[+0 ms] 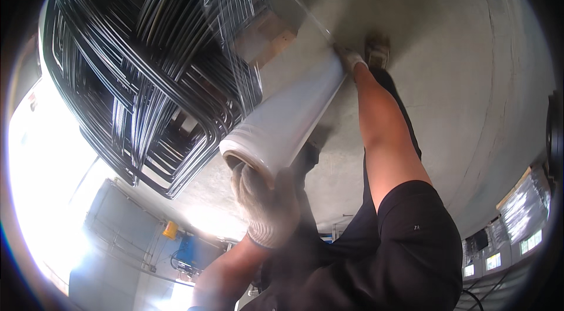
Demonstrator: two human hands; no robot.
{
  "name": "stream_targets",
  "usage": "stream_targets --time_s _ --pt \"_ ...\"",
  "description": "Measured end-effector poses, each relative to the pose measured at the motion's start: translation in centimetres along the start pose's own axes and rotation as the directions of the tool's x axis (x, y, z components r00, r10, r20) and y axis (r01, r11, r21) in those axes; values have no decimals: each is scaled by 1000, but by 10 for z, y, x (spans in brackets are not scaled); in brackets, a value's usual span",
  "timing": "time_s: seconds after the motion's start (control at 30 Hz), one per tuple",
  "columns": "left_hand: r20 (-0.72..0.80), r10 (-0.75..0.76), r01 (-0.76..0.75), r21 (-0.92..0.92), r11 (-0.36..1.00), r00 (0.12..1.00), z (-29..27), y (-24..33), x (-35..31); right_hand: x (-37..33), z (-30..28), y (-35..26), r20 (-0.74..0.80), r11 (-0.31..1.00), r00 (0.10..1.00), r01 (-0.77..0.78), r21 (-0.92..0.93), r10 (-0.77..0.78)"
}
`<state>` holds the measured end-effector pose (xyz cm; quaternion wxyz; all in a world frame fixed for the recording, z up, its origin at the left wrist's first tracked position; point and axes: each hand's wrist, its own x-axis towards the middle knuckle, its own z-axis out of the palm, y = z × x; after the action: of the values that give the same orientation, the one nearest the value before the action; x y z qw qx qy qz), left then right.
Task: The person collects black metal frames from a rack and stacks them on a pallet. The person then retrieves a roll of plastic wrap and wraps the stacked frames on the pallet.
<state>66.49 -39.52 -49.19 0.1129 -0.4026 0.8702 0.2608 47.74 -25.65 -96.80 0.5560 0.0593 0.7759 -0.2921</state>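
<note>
A large roll of clear stretch film lies slantwise between my hands. My left hand, in a pale knit glove, grips its near end, with fingers inside the cardboard core. At the far end my gloved right hand is closed on the roll; most of its fingers are hidden. A thin sheet of clear film runs from the roll toward a stack of bent dark metal tubes on the left. Film lies over the right side of that stack, with glossy creases.
Beside the tubes is a brown cardboard piece, seen through the film. My shoe stands on the concrete floor. Film-wrapped goods are at the far right. A grey cabinet and a yellow object are at the lower left.
</note>
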Motion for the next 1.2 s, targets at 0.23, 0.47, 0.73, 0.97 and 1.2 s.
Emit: stream_targets --time_s 0.23,0.47,0.73,0.97,1.2 --pt "-49 -5 1 -76 997 999 5 -56 -33 -26 56 47 -92 998 996 -8 69 15" --pt "-18 8 -6 90 996 1000 -19 -104 -53 -31 158 98 -47 988 989 -133 74 137" --pt "4 108 -108 133 985 994 -37 -212 -82 -93 240 97 -51 922 984 -144 358 173" --pt "39 70 -71 28 997 997 -65 -304 -116 -166 309 128 -106 954 957 -253 162 272" --pt "16 -86 85 49 995 996 -95 -369 -173 -228 398 115 14 909 948 -310 278 319"
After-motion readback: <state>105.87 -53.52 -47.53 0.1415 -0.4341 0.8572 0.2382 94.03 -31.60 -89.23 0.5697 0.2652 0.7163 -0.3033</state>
